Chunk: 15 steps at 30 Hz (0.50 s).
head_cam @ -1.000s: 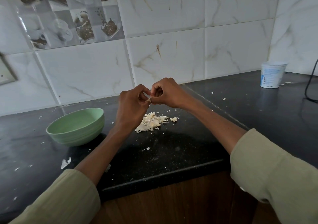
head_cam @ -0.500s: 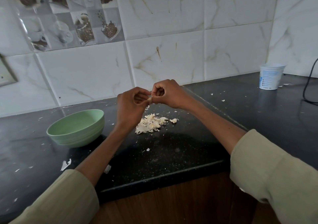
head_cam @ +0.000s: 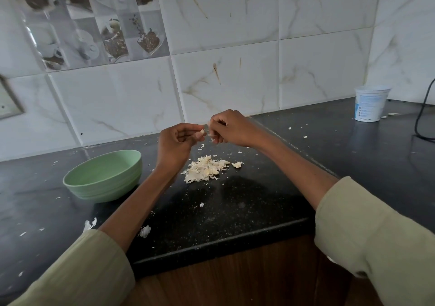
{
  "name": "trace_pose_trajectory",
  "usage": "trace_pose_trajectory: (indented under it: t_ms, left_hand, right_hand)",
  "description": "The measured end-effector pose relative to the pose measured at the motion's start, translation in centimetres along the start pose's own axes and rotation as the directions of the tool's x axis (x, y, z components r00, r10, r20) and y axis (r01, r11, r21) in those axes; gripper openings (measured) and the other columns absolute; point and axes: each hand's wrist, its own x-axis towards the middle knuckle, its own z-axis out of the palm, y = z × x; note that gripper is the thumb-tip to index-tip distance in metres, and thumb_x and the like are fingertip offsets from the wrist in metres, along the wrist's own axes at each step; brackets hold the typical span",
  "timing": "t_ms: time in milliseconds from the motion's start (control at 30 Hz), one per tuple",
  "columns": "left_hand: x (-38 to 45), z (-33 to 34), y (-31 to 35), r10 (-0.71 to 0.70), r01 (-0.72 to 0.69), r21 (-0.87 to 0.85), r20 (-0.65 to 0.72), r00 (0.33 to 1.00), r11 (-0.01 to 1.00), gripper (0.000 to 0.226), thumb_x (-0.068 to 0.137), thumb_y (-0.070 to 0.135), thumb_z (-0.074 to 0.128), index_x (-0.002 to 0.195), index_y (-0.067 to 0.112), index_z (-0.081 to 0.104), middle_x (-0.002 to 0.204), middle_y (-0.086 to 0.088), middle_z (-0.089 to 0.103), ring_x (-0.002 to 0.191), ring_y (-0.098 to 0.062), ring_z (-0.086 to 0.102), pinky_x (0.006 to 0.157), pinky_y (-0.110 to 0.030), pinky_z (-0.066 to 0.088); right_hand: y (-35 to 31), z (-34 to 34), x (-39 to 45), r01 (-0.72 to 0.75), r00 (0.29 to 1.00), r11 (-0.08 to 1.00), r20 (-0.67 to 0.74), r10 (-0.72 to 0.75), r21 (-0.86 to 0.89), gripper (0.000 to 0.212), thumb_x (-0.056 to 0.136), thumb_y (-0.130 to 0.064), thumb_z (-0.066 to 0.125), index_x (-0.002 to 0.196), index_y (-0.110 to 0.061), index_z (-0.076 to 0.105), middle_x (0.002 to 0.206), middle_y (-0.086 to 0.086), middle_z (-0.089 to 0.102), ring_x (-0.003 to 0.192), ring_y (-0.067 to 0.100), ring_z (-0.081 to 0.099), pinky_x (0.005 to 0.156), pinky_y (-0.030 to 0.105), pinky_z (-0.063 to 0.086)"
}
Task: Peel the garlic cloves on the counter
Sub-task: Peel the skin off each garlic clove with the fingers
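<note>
green bowl (head_cam: 103,176) inside not visible. left hand (head_cam: 175,144) pinches clove (head_cam: 202,132); right hand (head_cam: 229,129) curled, pinching a skin bit, above peels (head_cam: 206,168).

Pale green round bowl (head_cam: 103,176) blocks left; heap of garlic skins (head_cam: 207,168) centre; black stone worktop (head_cam: 247,214) bare near edge, right stretch open toward far white plastic tub (head_cam: 370,103).

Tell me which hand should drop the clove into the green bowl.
Left. The left hand pinches the garlic clove and sits nearer the green bowl; the right hand seems to pinch only skin.
</note>
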Motion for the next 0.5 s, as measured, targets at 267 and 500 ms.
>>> trace_pose_trajectory:
  t_ms: [267,500]
  left_hand:
    - [0.2,0.1,-0.2,0.002,-0.002,-0.009,-0.006,1.000,1.000,0.015,0.096,0.005,0.073,0.111,0.006,0.075,0.094,-0.004,0.082,0.089,-0.015,0.079,0.074,-0.018,0.057]
    - [-0.1,0.4,-0.5,-0.046,0.046,0.026,0.003,0.999,0.999,0.016,0.098,0.003,0.071,0.113,0.005,0.073,0.094,-0.006,0.080,0.084,-0.012,0.077,0.071,-0.016,0.057]
  right_hand:
    - [0.4,-0.7,-0.1,0.103,0.995,0.995,-0.001,-0.103,-0.012,0.028,0.082,-0.016,0.086,0.101,-0.012,0.065,0.084,-0.002,0.071,0.065,-0.003,0.057,0.067,0.020,0.047]
    - [0.4,0.6,0.3,0.134,0.991,0.991,0.005,-0.134,0.019,0.013,0.084,-0.010,0.085,0.092,-0.012,0.075,0.080,0.004,0.077,0.064,0.014,0.072,0.066,0.033,0.062]
